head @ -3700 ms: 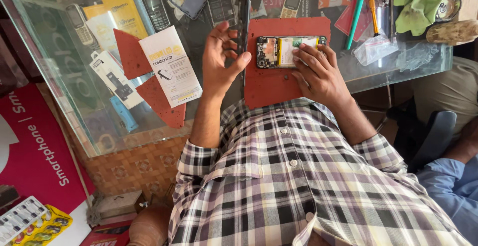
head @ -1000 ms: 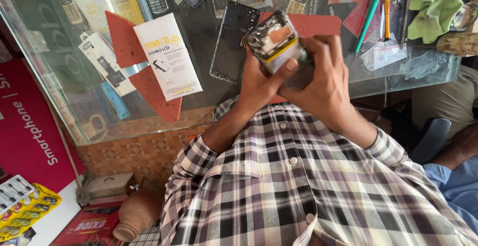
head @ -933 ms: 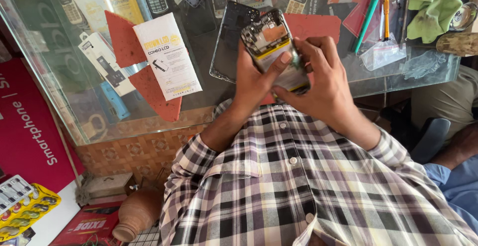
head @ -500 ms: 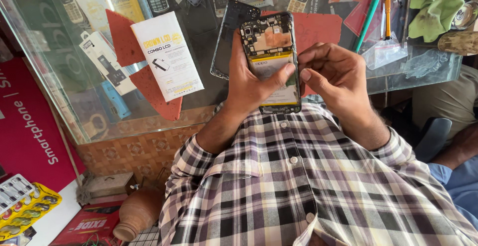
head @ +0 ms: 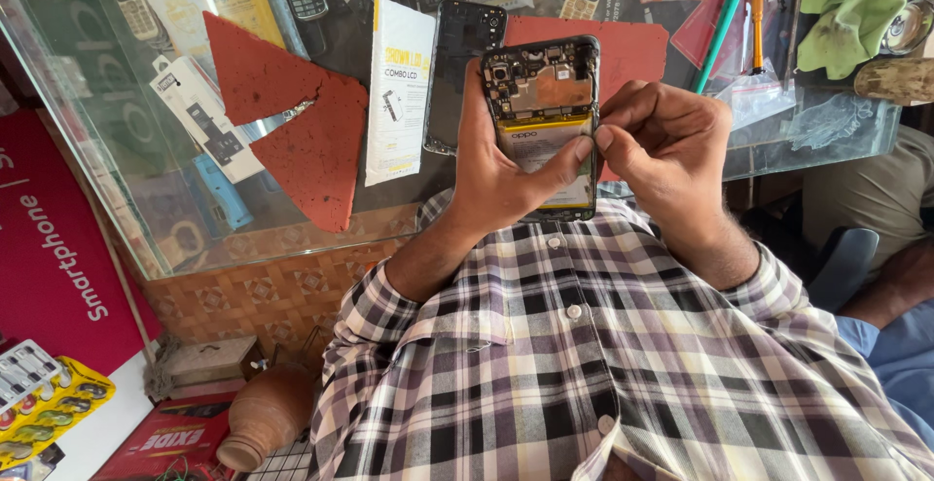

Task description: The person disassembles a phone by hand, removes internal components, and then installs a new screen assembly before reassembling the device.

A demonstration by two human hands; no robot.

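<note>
A white-and-yellow flat box (head: 399, 92) lies on the glass counter (head: 117, 150) beside a red poster (head: 53, 257).

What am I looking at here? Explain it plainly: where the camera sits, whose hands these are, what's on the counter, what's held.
There is no machine here. The view comes from a camera worn on a person's head, looking down over their checked shirt at their own two bare hands.

The left hand grips an opened phone. Its back is off, so the circuit board and battery show. The right hand has its fingertips pinched together at the phone's right edge. Whether they hold anything is too small to tell.

Beyond the hands is a glass counter. On it lie torn red mat pieces, a white box, a dark phone panel, an orange-handled tool and a green cloth.
</note>
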